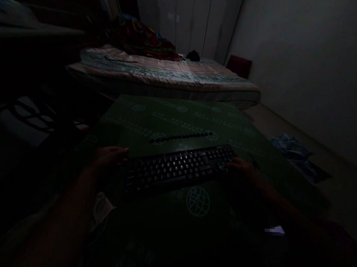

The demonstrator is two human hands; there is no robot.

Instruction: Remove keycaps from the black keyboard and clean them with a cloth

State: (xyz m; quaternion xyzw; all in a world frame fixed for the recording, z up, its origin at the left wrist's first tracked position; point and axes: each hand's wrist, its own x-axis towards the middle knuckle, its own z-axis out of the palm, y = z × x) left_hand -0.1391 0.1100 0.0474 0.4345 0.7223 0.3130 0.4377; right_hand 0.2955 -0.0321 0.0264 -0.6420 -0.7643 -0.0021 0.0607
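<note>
A black keyboard (176,167) lies at a slight slant on a green board printed with white globes. My left hand (113,156) is at the keyboard's left end, its fingers stretched out and apart with nothing visible in them. Over the right end of the keyboard, my right hand (241,166) has its fingers closed together around or against a small bluish thing (224,164), too dark to name. Behind the keyboard, several small black pieces like keycaps (181,137) form a slanting row.
The green board (203,117) reaches toward a bed (166,71) with a striped sheet and a dark red blanket (144,40). A crumpled pale cloth or paper (103,206) is near my left forearm. Blue plastic-like wrapping (294,149) lies on the floor at right. The room is dim.
</note>
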